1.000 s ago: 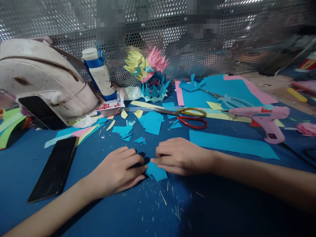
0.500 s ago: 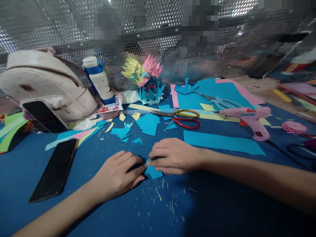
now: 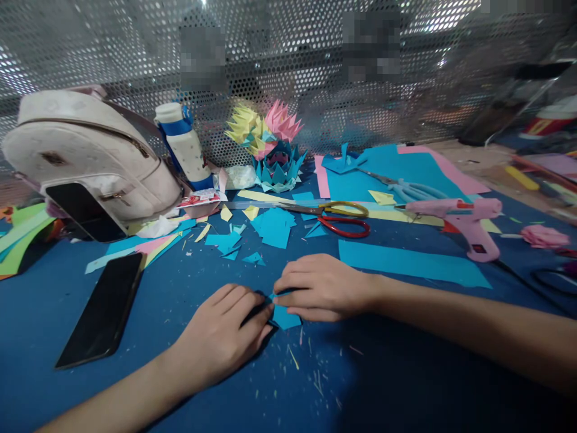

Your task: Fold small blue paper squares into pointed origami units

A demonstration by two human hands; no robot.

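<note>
here, both bare hands meet over one small folded blue paper piece (image 3: 287, 318), which lies on the dark blue desk (image 3: 243, 409) near the middle, straight in front of the person. the left hand (image 3: 231, 325) has its thumb and fingers drawn together on the paper's left edge, so its grip is clamped there; the right hand (image 3: 321, 288) comes in from the other side, its grip closed on the upper right part, with the fingertips of the two hands nearly touching. some of the paper is hidden under the fingers. thin paper slivers (image 3: 293, 357) lie scattered just below it. beyond the hands are cut blue scraps (image 3: 273, 226) and, beside them, scissors (image 3: 319, 211) with one yellow and one red handle loop. a long blue strip (image 3: 412, 263) lies past the right wrist, and behind it a pink glue gun (image 3: 469, 208) rests on its side. to the left, a black phone (image 3: 103, 310) lies flat, while a second phone (image 3: 85, 210) leans against a pale backpack (image 3: 85, 159). next to that stands a white and blue bottle (image 3: 187, 147), with spiky yellow, pink and blue paper flowers (image 3: 280, 171) to its right.
</note>
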